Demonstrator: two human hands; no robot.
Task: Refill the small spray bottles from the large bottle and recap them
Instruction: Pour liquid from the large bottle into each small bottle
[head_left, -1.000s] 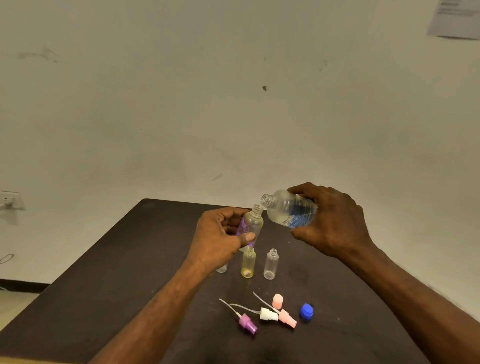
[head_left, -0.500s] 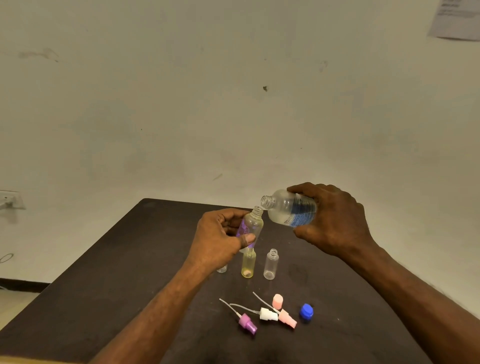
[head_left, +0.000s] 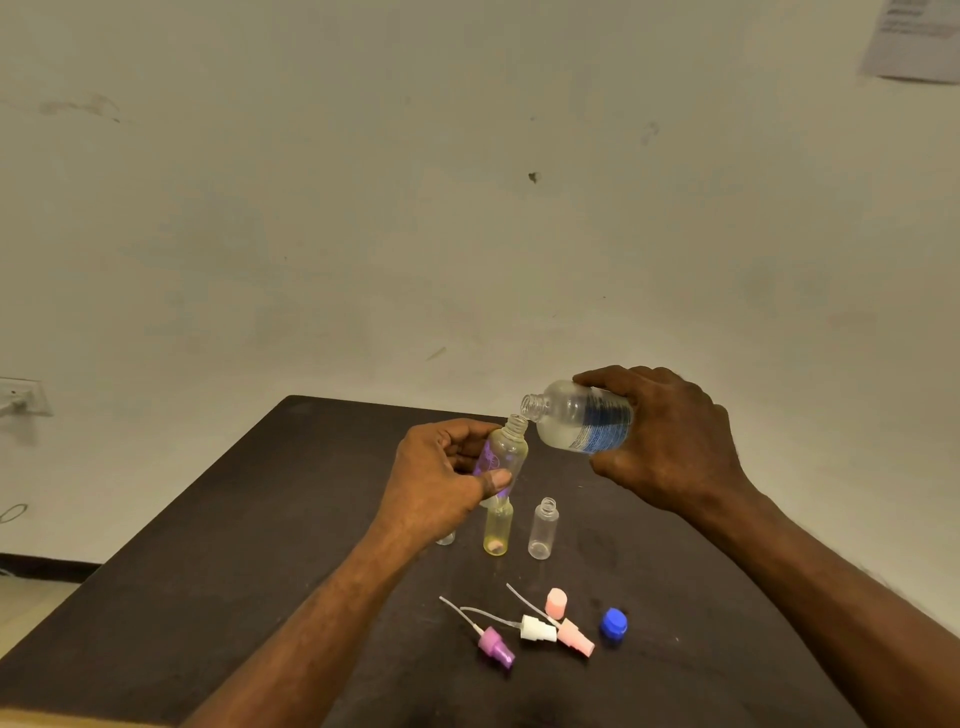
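Pour unchanged over last second: my right hand grips tilted large bottle, mouth at purple-labelled spray bottle pinched in left-hand fingers above bench; filling continues.

Soft, even indoor light, rather dim and slightly greenish, falls on the pale wall. The dark counter shows a faint sheen and only weak, diffuse shadows beneath the small items. The wide lens bows the counter's edges outward. Focus is fair at centre; the paper sheet above the counter is blurred, its text unreadable.
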